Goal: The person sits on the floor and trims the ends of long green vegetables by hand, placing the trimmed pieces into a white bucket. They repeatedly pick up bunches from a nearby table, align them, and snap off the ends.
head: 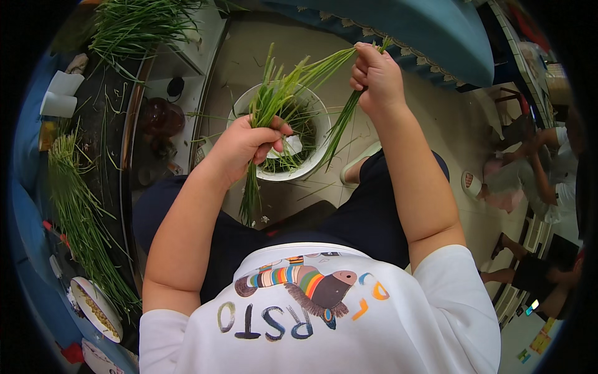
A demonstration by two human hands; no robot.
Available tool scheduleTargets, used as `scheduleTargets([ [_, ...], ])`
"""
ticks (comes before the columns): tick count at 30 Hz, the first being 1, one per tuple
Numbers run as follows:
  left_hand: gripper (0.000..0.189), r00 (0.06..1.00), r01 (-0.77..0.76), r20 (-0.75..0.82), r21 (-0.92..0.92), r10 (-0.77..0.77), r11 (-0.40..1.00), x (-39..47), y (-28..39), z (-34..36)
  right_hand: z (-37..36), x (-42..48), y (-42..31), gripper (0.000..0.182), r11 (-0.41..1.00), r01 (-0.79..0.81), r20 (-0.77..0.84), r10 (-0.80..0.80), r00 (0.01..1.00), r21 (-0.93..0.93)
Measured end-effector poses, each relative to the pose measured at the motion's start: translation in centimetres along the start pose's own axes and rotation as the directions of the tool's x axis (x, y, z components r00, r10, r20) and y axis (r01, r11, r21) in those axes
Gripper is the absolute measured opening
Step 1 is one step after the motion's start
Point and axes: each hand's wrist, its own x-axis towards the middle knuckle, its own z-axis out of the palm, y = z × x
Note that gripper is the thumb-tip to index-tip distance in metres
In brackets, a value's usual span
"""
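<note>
My left hand (254,145) is closed around a bunch of long green Chinese chives (275,93), whose pale ends point up and away from me while the darker leaf ends hang below the fist. In my right hand (378,77), up and to the right, several strands (343,122) are pinched; their pale ends stretch back towards the left bunch and their green leaves droop beneath the hand. Under both hands stands a white bucket (324,112) on the floor, between my legs. Inside lie green and brownish trimmings (299,161) and a crumpled white tissue (288,146).
On the dark tabletop (105,135) at left lie a long pile of chives (79,182), a paper roll (60,96) and a bowl of small pale pieces (96,308). Another green bundle (140,28) is at upper left. A blue-covered piece of furniture (420,32) stands ahead; seated people (537,163) are at right.
</note>
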Motion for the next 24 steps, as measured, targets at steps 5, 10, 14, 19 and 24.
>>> scheduleTargets([
  [5, 0.017, 0.997, -0.006, -0.074, -0.044, 0.003, 0.999, 0.3, -0.1, -0.7, 0.8, -0.4, -0.4, 0.018, 0.999, 0.011, -0.042, -0.012, 0.999, -0.036],
  [10, 0.017, 0.992, 0.020, -0.120, -0.023, -0.022, 1.000, 0.5, -0.2, -1.2, -0.3, 0.1, -1.1, 0.014, 0.993, 0.119, -0.040, -0.119, 0.992, -0.004],
  [14, 0.027, 0.992, -0.051, -0.119, -0.025, 0.048, 0.998, 0.5, -0.5, -1.7, -2.1, 1.1, -2.7, 0.011, 0.992, 0.086, -0.109, -0.075, 0.991, 0.095],
  [19, 0.039, 0.985, -0.061, -0.158, 0.028, 0.065, 0.998, 0.0, 0.5, -0.9, -1.6, 0.4, -2.9, 0.013, 0.995, 0.089, -0.247, -0.074, 0.966, 0.050],
  [24, 0.042, 0.995, -0.053, -0.087, 0.026, 0.055, 0.998, 0.2, 0.3, -1.2, -1.7, 1.0, -1.0, 0.014, 0.998, -0.026, -0.129, 0.033, 0.991, 0.052],
])
